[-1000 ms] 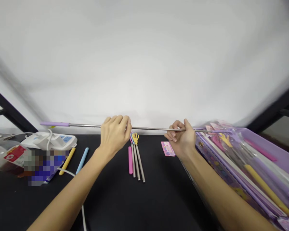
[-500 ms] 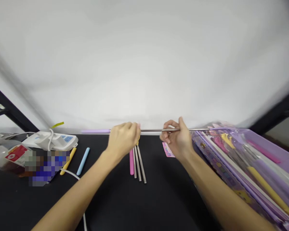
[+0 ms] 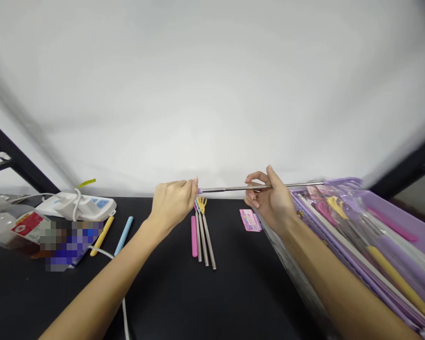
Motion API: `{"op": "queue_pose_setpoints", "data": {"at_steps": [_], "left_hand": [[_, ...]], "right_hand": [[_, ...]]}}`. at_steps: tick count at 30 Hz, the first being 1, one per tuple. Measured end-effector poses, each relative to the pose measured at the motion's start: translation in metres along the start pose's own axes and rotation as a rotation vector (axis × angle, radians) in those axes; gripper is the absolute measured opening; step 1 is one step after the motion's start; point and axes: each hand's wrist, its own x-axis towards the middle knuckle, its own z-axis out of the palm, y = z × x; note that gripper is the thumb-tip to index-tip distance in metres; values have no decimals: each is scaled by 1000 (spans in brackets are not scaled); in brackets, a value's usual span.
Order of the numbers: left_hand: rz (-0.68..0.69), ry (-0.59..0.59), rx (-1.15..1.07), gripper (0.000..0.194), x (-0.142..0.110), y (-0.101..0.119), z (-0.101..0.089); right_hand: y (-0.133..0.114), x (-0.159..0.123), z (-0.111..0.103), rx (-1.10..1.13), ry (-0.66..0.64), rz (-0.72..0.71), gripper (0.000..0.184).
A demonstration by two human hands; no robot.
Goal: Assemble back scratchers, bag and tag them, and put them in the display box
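A steel telescopic back scratcher rod (image 3: 230,189) runs level across the view, just above the far table edge. My right hand (image 3: 269,200) grips the rod between thumb and fingers. My left hand (image 3: 173,203) closes around the rod's purple handle, which is mostly hidden, with only its small purple end (image 3: 200,191) showing past the fingers. A purple claw-shaped tip (image 3: 343,181) sits at the far right end, above a purple tray. Below my left hand lie a yellow claw scratcher (image 3: 202,231) and a pink handle (image 3: 194,236). A pink card (image 3: 250,220) lies beneath my right hand.
A packed purple tray (image 3: 393,208) fills the right side. On the black table (image 3: 170,302) to the left are a white power strip (image 3: 76,206), yellow and blue handles, a pixelated package, a clear bag and a white cable.
The rod and purple handle have slid right, with my left hand following them. The purple handle now sits inside my left hand, and the claw tip shows further right.
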Motion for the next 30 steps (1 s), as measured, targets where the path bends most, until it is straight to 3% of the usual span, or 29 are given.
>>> {"op": "queue_pose_setpoints", "data": {"at_steps": [4,7,9,13,17,19,22,25,28,30], "left_hand": [[-94,24,46,54,-1,-19,4],[-127,39,66,54,-2,-21,7],[-100,43,57,54,-2,-10,9],[-47,65,36,51,-2,5,10],[-31,100,32,49,-4,-17,10],[-37,129,41,49,-4,-30,10],[-26,156,68,51,-4,-39,9],[-34,151,99,54,-4,-32,11],[-41,77,79,58,-4,-14,12],[-35,1,33,59,-3,0,11]], "right_hand": [[-14,8,-23,136,288,-107,42],[-9,13,-29,119,361,-233,50],[3,12,-23,42,373,-282,49],[23,5,-4,-22,312,-225,45],[13,6,-7,41,274,-133,34],[4,10,-14,18,324,-189,30],[-4,16,-26,-323,326,-313,37],[-3,16,-29,-650,301,-346,46],[4,7,-16,-791,279,-408,45],[12,0,-4,-814,181,-447,42]]}}
